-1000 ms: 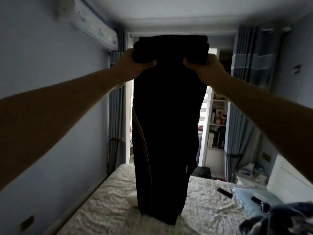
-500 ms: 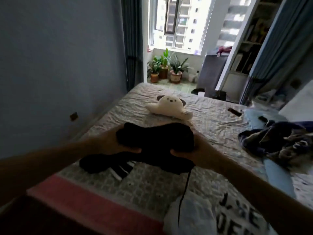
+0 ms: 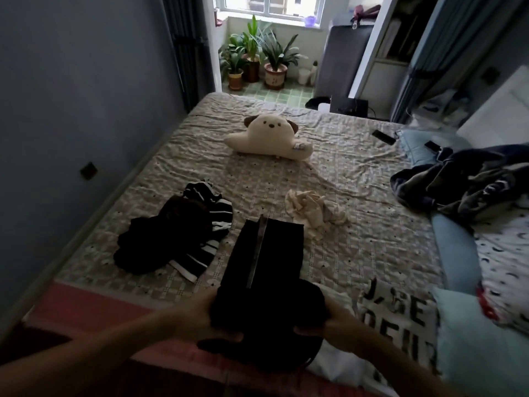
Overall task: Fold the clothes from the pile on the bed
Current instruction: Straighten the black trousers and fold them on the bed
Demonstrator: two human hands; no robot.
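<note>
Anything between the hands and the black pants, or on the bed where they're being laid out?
Nothing visible. The left hand and right hand already grip the black pants. The legs lie on bare bedspread, between the striped pile and the cream garment.

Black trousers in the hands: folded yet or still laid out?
Laid out: the black trousers lie lengthwise on the bed, both hands gripping the near end.

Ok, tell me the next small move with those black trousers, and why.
Probably fold the waist end forward over the legs. The black trousers lie lengthwise on the bed, legs stacked and flat, while the left hand and right hand grip the bunched waist at the near edge.
</note>
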